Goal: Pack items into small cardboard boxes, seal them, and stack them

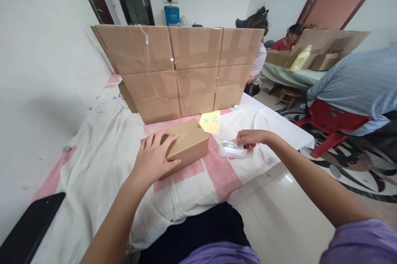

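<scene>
A closed brown cardboard box (189, 142) lies on the cloth-covered table in front of me. My left hand (155, 152) grips its left end, fingers over the top and thumb against the near side. To the right of the box sits a white tape dispenser (231, 151) with a clear roll in it. My right hand (252, 138) is at the dispenser's right end, fingertips pinched together. Whatever they pinch is too small to make out. Just behind the box lies a yellow sheet (211, 122) with a few small pale, dark-edged pieces or marks on it.
A wall of taped cardboard boxes (198, 53) stands across the table's far side. A black phone-like device (31, 227) lies at the lower left. Co-workers sit beyond and to the right, one on a red chair (338, 117). The table edge drops to a tiled floor.
</scene>
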### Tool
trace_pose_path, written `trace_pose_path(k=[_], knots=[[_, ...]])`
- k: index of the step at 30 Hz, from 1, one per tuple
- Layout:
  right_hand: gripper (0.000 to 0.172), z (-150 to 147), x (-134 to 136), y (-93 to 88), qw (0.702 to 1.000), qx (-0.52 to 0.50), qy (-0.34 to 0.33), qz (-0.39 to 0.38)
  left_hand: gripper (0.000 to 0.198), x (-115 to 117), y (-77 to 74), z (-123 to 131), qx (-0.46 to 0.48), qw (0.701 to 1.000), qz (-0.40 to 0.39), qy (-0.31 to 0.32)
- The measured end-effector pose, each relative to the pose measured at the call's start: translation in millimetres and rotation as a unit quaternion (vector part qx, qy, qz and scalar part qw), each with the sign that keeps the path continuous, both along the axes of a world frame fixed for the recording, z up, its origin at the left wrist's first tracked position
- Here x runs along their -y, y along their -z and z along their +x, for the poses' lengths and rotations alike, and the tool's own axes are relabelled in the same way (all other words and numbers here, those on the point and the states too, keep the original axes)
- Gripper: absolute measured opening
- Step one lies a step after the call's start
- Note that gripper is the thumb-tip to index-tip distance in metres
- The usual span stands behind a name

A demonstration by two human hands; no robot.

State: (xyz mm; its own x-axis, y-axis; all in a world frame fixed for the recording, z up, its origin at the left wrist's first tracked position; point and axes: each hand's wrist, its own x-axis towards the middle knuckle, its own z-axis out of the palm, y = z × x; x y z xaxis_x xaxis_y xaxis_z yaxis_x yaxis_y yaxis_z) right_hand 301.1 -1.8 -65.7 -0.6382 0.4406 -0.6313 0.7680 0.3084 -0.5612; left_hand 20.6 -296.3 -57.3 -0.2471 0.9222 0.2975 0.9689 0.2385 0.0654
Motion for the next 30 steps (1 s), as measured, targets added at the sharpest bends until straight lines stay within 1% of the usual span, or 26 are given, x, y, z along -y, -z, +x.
trace_pose_path(k=[3,6,9,17,20,23,25,27,30], knots=[[0.023,11,0,2.2,0.999,-0.040,0.017,-0.015,0.065,1,-0.9,1,-0.003,1.000,-0.003,-0.006],[0.026,22,-4,9.5,0.993,-0.095,0.036,-0.063,0.065,1,-0.9,2,-0.005,1.000,-0.005,-0.008],[0.024,32,-9,20.3,0.978,-0.162,0.059,-0.120,0.065,0,-0.7,2,-0.006,1.000,-0.005,-0.008],[0.014,48,-8,45.4,0.931,-0.296,0.098,-0.190,0.067,1,-0.1,2,-0.006,1.000,-0.006,-0.014],[0.010,50,-8,52.5,0.920,-0.309,0.116,-0.213,0.066,1,0.6,2,-0.011,1.000,-0.004,-0.013],[0.011,52,-9,57.3,0.913,-0.316,0.138,-0.220,0.066,1,1.5,1,-0.016,1.000,-0.003,-0.013],[0.011,53,-9,58.2,0.910,-0.321,0.141,-0.222,0.066,1,2.2,0,-0.018,1.000,-0.004,-0.014],[0.012,54,-9,57.6,0.912,-0.320,0.137,-0.216,0.066,1,3.0,0,-0.019,1.000,-0.005,-0.014],[0.017,56,-8,56.3,0.928,-0.288,0.125,-0.201,0.066,1,4.3,-1,-0.027,1.000,-0.003,-0.013]])
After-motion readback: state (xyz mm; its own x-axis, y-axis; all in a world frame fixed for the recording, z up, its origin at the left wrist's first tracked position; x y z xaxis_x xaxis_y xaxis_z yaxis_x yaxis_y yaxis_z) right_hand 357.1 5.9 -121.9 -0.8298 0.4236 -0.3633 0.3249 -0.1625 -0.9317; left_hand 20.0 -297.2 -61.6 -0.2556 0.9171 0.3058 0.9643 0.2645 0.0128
